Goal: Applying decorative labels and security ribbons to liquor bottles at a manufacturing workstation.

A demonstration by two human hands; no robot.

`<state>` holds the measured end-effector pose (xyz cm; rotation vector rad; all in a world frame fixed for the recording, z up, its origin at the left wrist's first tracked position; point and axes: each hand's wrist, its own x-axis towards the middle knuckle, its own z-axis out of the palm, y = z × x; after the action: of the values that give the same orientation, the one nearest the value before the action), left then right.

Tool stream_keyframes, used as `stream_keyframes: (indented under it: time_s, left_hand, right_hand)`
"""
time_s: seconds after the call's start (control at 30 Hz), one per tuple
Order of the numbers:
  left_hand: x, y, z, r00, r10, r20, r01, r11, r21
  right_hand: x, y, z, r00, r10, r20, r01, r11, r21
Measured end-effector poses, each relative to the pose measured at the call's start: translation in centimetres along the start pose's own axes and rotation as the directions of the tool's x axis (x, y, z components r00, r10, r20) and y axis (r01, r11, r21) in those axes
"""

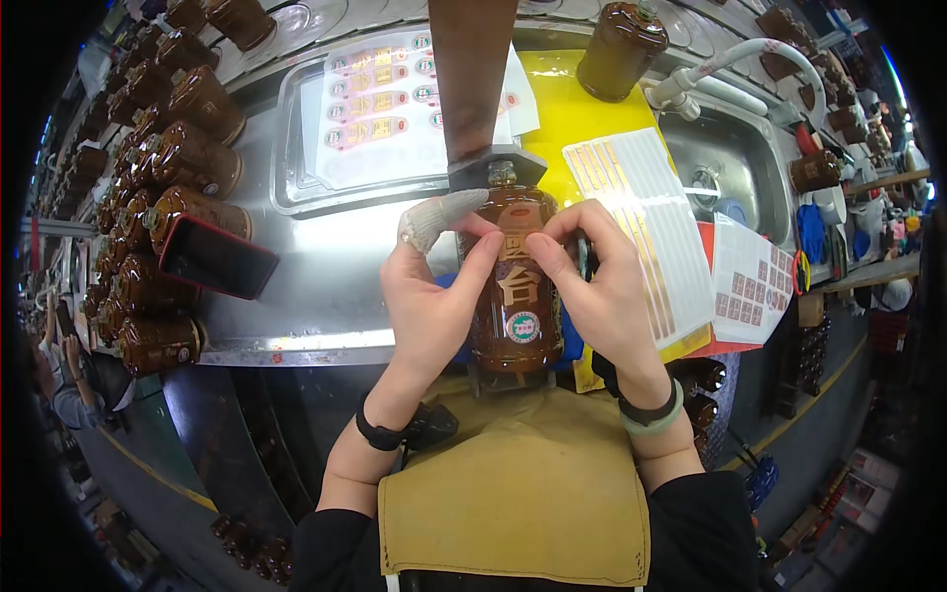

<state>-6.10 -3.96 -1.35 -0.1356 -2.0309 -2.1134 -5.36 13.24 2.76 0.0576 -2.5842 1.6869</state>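
Observation:
A brown glazed bottle [496, 331] stands in front of me below a dark upright post. Gold lettering [517, 286] and a round green-and-white sticker [523, 327] show on its side. Both hands meet at the bottle's upper front. My left hand [434, 291], a pale fabric cover [442, 219] on one finger, has its thumb and a fingertip pinched together by the lettering. My right hand [602, 281] makes a similar pinch just beside it. Whatever thin piece the fingertips may grip is too small to make out.
Brown bottles [192, 158] crowd the left, near a phone [219, 259]. A metal tray [286, 148] holds a decal sheet [370, 109]. At right are a striped sheet [646, 232] on a yellow mat [552, 84], another bottle [621, 54], a sink [715, 148] and a sticker sheet [750, 286].

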Motion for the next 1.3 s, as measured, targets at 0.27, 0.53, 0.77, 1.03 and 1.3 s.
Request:
stream_keyframes:
  time_s: [0.27,0.53,0.77,1.03,1.3]
  left_hand:
    - [0.0,-0.2,0.2,1.0,0.024,-0.013,-0.023,0.999,0.023]
    - [0.0,-0.5,0.2,1.0,0.025,-0.014,-0.024,0.999,0.036]
    - [0.0,-0.5,0.5,0.988,-0.151,-0.035,0.137,0.956,-0.259]
    - [-0.1,0.0,1.2,0.954,-0.288,0.082,0.3,0.917,-0.263]
    - [-0.1,-0.1,1.2,0.951,-0.293,0.102,0.31,0.896,-0.318]
  right_hand:
    - [0.1,0.1,0.2,1.0,-0.008,-0.007,0.008,1.0,-0.026]
    - [0.1,0.6,0.3,1.0,-0.009,-0.004,0.009,1.0,-0.029]
    - [0.6,1.0,0.3,0.985,0.172,0.023,-0.168,0.909,0.382]
    - [0.6,1.9,1.3,0.968,0.251,0.017,-0.233,0.867,0.441]
    - [0.6,2.3,1.4,0.967,0.254,0.02,-0.234,0.851,0.47]
